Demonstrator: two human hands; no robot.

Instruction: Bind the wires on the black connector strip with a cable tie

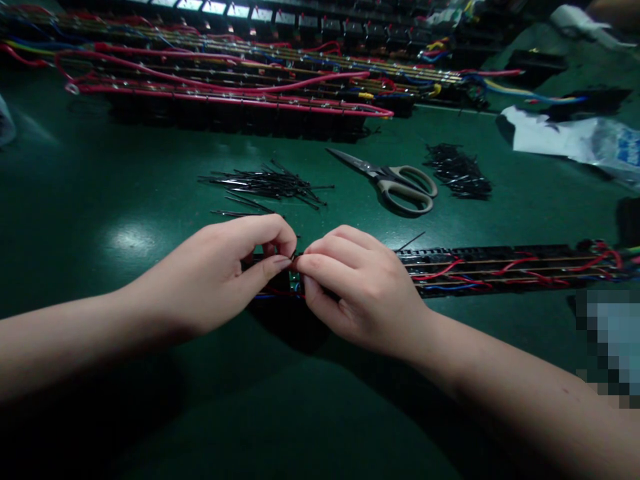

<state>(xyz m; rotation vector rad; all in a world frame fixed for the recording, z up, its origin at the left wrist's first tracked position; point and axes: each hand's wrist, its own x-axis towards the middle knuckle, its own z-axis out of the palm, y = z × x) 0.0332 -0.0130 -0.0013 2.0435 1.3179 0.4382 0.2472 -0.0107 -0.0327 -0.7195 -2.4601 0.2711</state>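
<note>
A long black strip assembly (480, 272) with red and blue wires and metal bars lies across the table. My left hand (235, 270) and my right hand (360, 287) meet over its left part. Thumb and finger of each are closed in a pinch, tips almost touching, on a thin dark strip that looks like a black cable tie (294, 257). The hands hide much of it and part of the assembly. Another thin black tie (413, 241) sticks out behind my right hand.
Beyond my hands lie a pile of black cable ties (270, 181), scissors (385, 180) and a second tie pile (457, 172). Larger wired assemblies (240, 93) with red cables fill the back. A plastic bag (575, 140) is at the right, near a blurred-out patch (617, 340).
</note>
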